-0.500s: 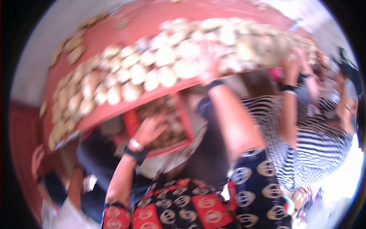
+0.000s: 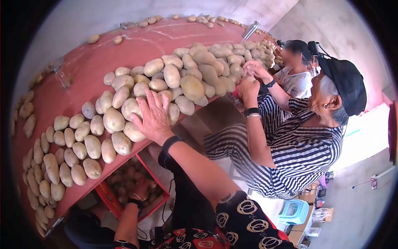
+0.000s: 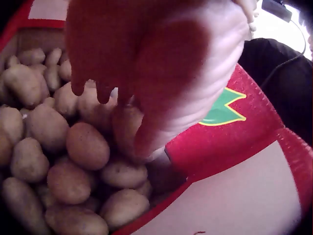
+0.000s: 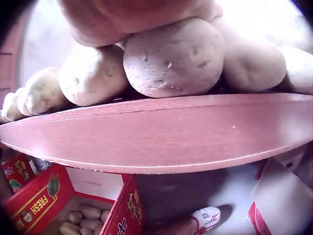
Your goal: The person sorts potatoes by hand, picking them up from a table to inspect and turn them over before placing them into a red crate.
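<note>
My left hand (image 2: pixel 140 190) reaches down into a red cardboard box (image 2: pixel 162 198) of potatoes below the table edge. In the left wrist view its fingers (image 3: pixel 103 90) point down, loosely extended, with a potato (image 3: pixel 124 128) right at the fingertips and partly hidden by the hand. My right hand (image 2: pixel 154 118) rests, fingers spread, on the potatoes piled along the edge of the red table (image 2: pixel 103 54). Close up, the right wrist view has the hand's underside (image 4: pixel 137 19) over a pale potato (image 4: pixel 173 61) at the table edge.
Beside me on the right, a person in a striped shirt (image 2: pixel 306 145) works with both hands at the pile. Another person (image 2: pixel 296 76) sits beyond. A metal flask (image 2: pixel 250 30) and a clear glass (image 2: pixel 62 76) are on the table; a blue stool (image 2: pixel 295 211) stands behind.
My left hand has gone from above the box down into it. My right hand, blurred over the pile before, now rests on potatoes near the edge. The head view has turned to the right.
</note>
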The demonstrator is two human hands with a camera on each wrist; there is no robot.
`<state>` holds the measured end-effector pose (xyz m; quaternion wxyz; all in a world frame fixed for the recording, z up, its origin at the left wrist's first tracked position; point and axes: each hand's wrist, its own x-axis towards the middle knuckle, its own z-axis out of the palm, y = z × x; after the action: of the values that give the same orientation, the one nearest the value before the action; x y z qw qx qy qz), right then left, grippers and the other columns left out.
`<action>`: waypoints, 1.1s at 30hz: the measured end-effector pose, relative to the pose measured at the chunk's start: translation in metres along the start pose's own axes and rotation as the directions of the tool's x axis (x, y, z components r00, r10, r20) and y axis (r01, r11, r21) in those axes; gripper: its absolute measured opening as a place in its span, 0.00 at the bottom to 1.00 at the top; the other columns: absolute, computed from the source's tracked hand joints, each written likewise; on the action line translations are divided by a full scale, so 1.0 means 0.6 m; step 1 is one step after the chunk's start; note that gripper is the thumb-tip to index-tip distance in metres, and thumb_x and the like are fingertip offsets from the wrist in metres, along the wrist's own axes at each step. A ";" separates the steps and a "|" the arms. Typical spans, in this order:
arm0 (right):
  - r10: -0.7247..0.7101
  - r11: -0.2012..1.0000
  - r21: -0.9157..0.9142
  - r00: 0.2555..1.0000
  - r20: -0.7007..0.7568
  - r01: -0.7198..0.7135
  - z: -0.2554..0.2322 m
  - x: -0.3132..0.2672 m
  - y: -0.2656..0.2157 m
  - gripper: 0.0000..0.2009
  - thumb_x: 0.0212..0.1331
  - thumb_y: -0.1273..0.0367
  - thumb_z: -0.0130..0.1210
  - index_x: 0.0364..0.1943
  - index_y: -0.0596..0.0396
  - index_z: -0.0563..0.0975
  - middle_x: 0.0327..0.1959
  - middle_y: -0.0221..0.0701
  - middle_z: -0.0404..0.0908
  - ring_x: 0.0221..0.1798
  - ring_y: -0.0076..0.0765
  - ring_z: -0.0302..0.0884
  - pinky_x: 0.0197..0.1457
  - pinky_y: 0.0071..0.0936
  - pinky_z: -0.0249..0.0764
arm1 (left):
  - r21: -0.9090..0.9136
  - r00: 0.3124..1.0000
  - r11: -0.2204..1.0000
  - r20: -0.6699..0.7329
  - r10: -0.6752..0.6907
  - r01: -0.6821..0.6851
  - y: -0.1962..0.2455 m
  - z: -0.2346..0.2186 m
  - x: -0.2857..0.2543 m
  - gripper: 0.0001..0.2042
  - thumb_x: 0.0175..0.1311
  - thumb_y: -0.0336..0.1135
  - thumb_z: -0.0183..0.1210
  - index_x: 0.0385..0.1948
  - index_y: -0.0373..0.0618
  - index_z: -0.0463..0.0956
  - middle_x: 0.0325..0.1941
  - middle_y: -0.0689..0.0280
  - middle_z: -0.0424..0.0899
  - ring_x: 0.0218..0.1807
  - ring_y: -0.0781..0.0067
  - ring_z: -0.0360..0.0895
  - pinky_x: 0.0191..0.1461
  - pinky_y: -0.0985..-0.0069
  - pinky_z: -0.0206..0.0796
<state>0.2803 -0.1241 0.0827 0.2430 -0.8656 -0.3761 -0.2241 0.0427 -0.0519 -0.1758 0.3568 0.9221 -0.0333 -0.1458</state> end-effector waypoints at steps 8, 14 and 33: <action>-0.006 1.000 -0.005 1.000 0.021 0.006 -0.005 0.002 -0.003 0.26 0.52 0.54 0.56 0.53 0.55 0.71 0.63 0.49 0.59 0.67 0.52 0.54 0.69 0.58 0.40 | 0.472 0.988 0.873 0.027 -0.152 0.121 0.001 0.037 0.040 0.13 0.52 0.44 0.59 0.39 0.57 0.80 0.46 0.57 0.75 0.51 0.53 0.74 0.51 0.59 0.67; 0.023 0.999 -0.024 0.999 0.028 -0.022 -0.007 0.005 -0.004 0.28 0.51 0.53 0.57 0.53 0.55 0.70 0.64 0.49 0.60 0.68 0.49 0.54 0.69 0.58 0.41 | 0.319 0.979 0.936 0.090 -0.185 0.148 -0.017 0.078 0.045 0.16 0.55 0.48 0.55 0.41 0.54 0.80 0.43 0.58 0.81 0.43 0.57 0.80 0.47 0.57 0.72; -0.118 0.968 -0.225 0.993 -0.011 0.112 0.011 -0.001 0.019 0.24 0.57 0.56 0.51 0.55 0.51 0.69 0.63 0.41 0.63 0.66 0.46 0.57 0.68 0.51 0.43 | -0.896 0.857 -0.133 -0.350 -0.378 -0.424 0.224 -0.318 -0.216 0.23 0.61 0.40 0.55 0.59 0.54 0.62 0.50 0.66 0.74 0.47 0.76 0.74 0.46 0.76 0.69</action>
<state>0.2899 -0.1273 0.0746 0.1350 -0.8615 -0.3948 -0.2895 -0.0197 -0.0065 0.0795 0.9202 0.3251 0.1672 0.1396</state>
